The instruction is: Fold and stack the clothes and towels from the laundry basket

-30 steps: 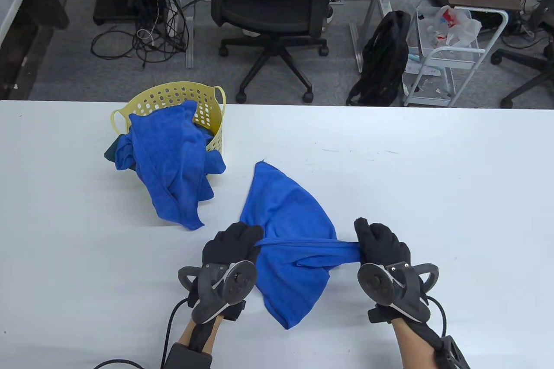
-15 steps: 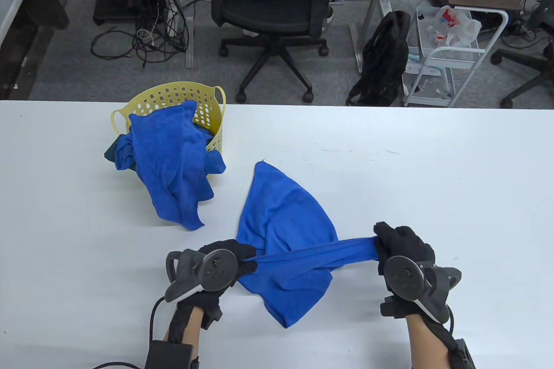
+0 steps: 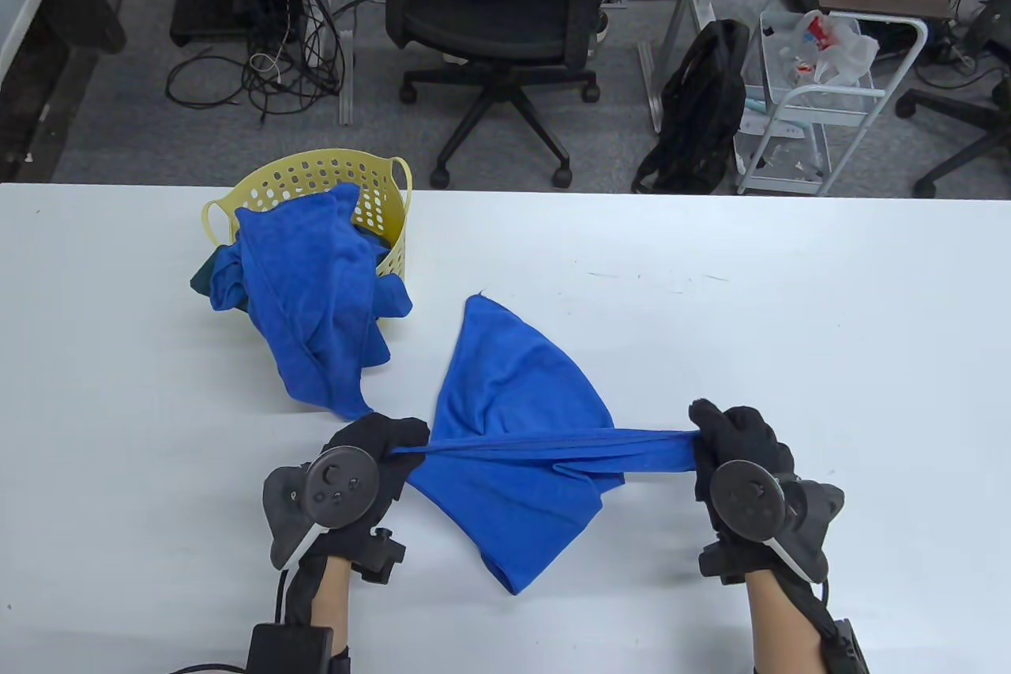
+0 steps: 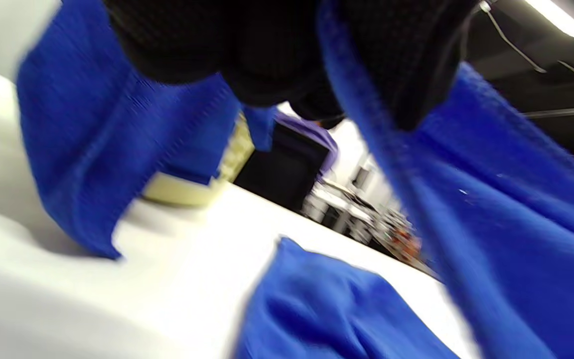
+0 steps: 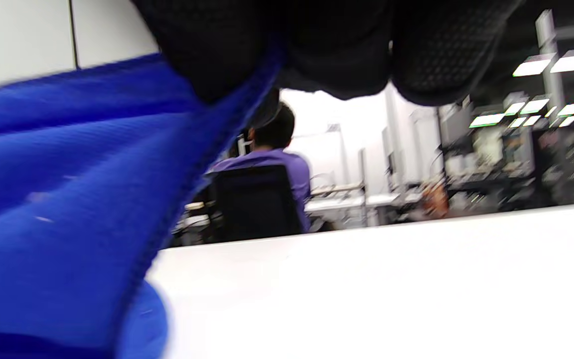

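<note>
A blue towel [image 3: 517,405] lies partly on the white table [image 3: 790,310], with one edge pulled taut between both hands. My left hand [image 3: 387,441] pinches that edge's left end and my right hand [image 3: 711,441] pinches its right end. In the left wrist view the gloved fingers [image 4: 396,60] curl round the towel's hem [image 4: 491,209]. The right wrist view shows the fingers [image 5: 217,55] gripping the towel [image 5: 58,199] at the top left. A yellow perforated laundry basket [image 3: 347,180] stands at the back left, with more blue towels [image 3: 316,295] spilling out of it onto the table.
Beyond the table's far edge stand a black office chair [image 3: 494,18], a black backpack [image 3: 703,105] and a white wire cart [image 3: 821,97]. A person in a purple top [image 5: 267,164] sits in the background of the right wrist view.
Both hands have moved apart, the left one leftward and the right one rightward, stretching the towel's held edge longer and tighter. The towel's lower part shifted slightly.
</note>
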Demonstrator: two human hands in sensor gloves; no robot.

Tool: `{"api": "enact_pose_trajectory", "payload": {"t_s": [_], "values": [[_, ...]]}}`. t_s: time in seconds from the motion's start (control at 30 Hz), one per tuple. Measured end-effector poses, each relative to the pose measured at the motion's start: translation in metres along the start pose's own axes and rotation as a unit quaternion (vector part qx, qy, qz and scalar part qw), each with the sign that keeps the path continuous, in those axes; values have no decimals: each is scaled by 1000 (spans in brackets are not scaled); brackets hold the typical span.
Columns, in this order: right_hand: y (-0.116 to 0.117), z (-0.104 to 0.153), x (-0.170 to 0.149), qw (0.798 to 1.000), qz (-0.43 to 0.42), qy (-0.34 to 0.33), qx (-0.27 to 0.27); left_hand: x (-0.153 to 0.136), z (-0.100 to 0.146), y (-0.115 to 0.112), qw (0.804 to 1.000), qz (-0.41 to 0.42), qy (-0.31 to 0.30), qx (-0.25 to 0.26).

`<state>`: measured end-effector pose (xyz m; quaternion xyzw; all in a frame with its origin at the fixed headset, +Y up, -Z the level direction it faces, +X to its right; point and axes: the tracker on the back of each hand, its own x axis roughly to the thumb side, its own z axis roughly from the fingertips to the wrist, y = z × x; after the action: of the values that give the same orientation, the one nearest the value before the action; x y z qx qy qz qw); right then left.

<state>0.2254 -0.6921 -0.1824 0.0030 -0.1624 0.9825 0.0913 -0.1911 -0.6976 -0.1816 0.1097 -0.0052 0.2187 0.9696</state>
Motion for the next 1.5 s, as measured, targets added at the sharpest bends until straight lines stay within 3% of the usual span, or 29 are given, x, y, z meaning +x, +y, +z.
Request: {"api": "enact_pose_trajectory", "payload": {"t_s": [0.07, 0.13, 0.2, 0.23, 0.3, 0.33, 0.37, 0.4, 0.43, 0.53, 0.57, 0.6, 0.63, 0.67, 0.73, 0.77, 0.83, 0.87, 0.93, 0.97, 1.03, 1.07, 1.1, 1.13, 1.23, 1.3, 1.37, 1.47, 1.5], "values": [[-1, 0, -4, 1000, -3, 16, -3, -3, 1, 1, 999, -3, 21, 24], [-2, -1, -9, 998, -64, 26, -11, -5, 2, 3, 998, -7, 41, 48], [-6, -5, -16, 979, -197, 26, 35, -4, -1, 11, 998, -5, 44, 38], [-8, -12, -22, 937, -338, 10, 86, -2, -6, 20, 998, 42, 44, 12], [-8, -26, -30, 802, -572, 25, 168, -1, -20, 33, 976, 201, 46, -73], [-8, -34, -33, 750, -630, 37, 196, 0, -29, 35, 958, 258, 48, -117], [-6, -46, -38, 707, -663, 52, 241, 4, -46, 39, 929, 297, 67, -209], [-4, -59, -42, 686, -656, 85, 303, 10, -63, 38, 905, 282, 59, -313], [-1, -69, -44, 689, -637, 112, 327, 18, -78, 35, 887, 238, 69, -389], [10, -107, -47, 739, -547, 238, 313, 43, -122, 14, 898, 115, 170, -388], [7, -121, -46, 773, -501, 270, 280, 52, -137, 10, 920, 95, 201, -323], [-6, -136, -43, 819, -477, 262, 182, 68, -150, 14, 959, 101, 220, -149], [-18, -144, -39, 837, -478, 242, 109, 78, -157, 19, 975, 107, 190, -39], [-50, -156, -28, 851, -498, 159, -48, 100, -169, 38, 985, 111, 85, 100], [-105, -163, -15, 847, -479, 15, -230, 129, -177, 86, 967, 124, -77, 207], [-124, -158, -13, 844, -481, -33, -233, 135, -176, 102, 955, 141, -117, 232], [-162, -127, -17, 816, -500, -112, -265, 138, -160, 149, 916, 174, -192, 308], [-170, -113, -21, 814, -489, -145, -277, 136, -150, 161, 904, 165, -222, 325], [-168, -87, -27, 831, -450, -187, -267, 132, -127, 165, 891, 125, -272, 340], [-163, -77, -30, 842, -430, -195, -261, 130, -118, 161, 890, 114, -286, 337], [-141, -57, -37, 875, -387, -186, -224, 123, -98, 135, 911, 85, -290, 280], [-123, -46, -43, 894, -369, -172, -190, 116, -87, 113, 941, 45, -243, 232], [-113, -40, -47, 906, -356, -158, -166, 110, -80, 96, 958, 11, -214, 191], [-93, -31, -52, 927, -331, -135, -109, 100, -69, 65, 969, -32, -216, 115], [-50, -15, -62, 959, -262, -91, 50, 81, -42, 5, 967, -109, -222, -61], [-26, -3, -66, 955, -234, -84, 162, 70, -18, -27, 945, -158, -233, -165], [-14, 5, -66, 937, -227, -77, 254, 63, -4, -36, 927, -178, -228, -239], [-12, 7, -63, 896, -264, -82, 347, 56, -2, -30, 904, -128, -214, -347], [-14, 6, -62, 873, -288, -82, 385, 53, -5, -24, 900, -93, -206, -373]]}}
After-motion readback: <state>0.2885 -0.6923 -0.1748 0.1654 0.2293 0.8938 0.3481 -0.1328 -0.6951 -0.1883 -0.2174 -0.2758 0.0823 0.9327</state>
